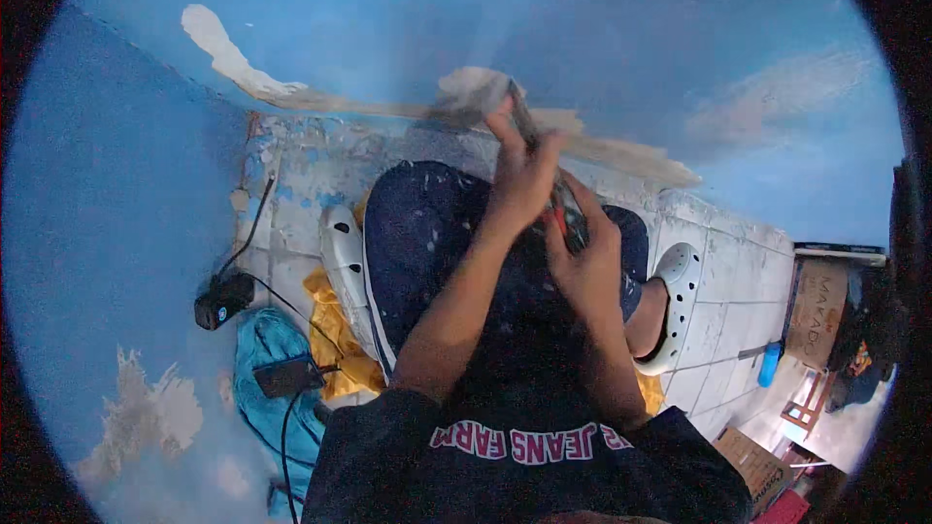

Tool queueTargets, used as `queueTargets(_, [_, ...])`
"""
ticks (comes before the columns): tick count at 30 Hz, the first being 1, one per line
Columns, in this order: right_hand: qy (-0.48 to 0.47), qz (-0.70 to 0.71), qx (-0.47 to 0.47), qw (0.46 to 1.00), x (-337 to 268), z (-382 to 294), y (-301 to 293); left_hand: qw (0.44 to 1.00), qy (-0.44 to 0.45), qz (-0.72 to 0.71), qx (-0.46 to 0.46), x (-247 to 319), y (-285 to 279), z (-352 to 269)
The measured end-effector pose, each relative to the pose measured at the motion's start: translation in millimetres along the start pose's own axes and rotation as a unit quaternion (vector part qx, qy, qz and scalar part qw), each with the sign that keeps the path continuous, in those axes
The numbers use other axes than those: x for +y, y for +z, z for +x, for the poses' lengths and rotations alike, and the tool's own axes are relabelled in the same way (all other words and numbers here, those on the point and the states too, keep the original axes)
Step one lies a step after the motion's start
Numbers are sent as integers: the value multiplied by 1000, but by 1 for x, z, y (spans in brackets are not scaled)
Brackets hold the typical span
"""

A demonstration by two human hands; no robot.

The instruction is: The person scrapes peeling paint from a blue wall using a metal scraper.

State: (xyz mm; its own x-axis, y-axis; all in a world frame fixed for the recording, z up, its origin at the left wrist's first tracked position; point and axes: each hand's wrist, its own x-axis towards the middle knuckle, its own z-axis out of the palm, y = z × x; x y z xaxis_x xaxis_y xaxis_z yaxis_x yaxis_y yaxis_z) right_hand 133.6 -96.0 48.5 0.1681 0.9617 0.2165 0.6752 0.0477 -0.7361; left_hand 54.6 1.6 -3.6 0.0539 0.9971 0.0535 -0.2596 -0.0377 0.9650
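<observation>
My left hand (528, 178) is closed around the upper part of a long, dark hand-held tool (575, 229) with a red part. My right hand (590, 262) grips its lower end, nearer my body. Motion blur hides the tool's exact kind and its far end, which is close to the blue wall (597, 36). Beside that end, a pale patch (473, 80) and a grey blur show on the wall. A rough beige strip (633, 160) runs along the wall's base, and a whitish patch (211, 36) curves up at the left.
White crocs (681, 306) stand on the tiled floor (728, 262). At the left lie a black charger-like block (226, 298), cables, a teal cloth (269, 335), a dark box (287, 376) and yellow cloth (328, 335). Cardboard boxes (819, 306) and a blue bottle (769, 364) are at the right.
</observation>
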Motion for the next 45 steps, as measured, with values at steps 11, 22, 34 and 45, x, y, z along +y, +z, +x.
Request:
queueTargets(11, [20,14,15,1000,0,17,-1,1000,-5,14,22,10,6,14])
queueTargets(22, [-4,-1,25,1000,4,6,3,999,5,3,36,-3,3,12])
queueTargets(34, [-7,-60,-111,992,-37,21,25,981,-13,-86,176,1,-66,19])
queueTargets(45, [-28,-2,-73,997,16,-51,-10,992,1,-4,123,0,-34,17])
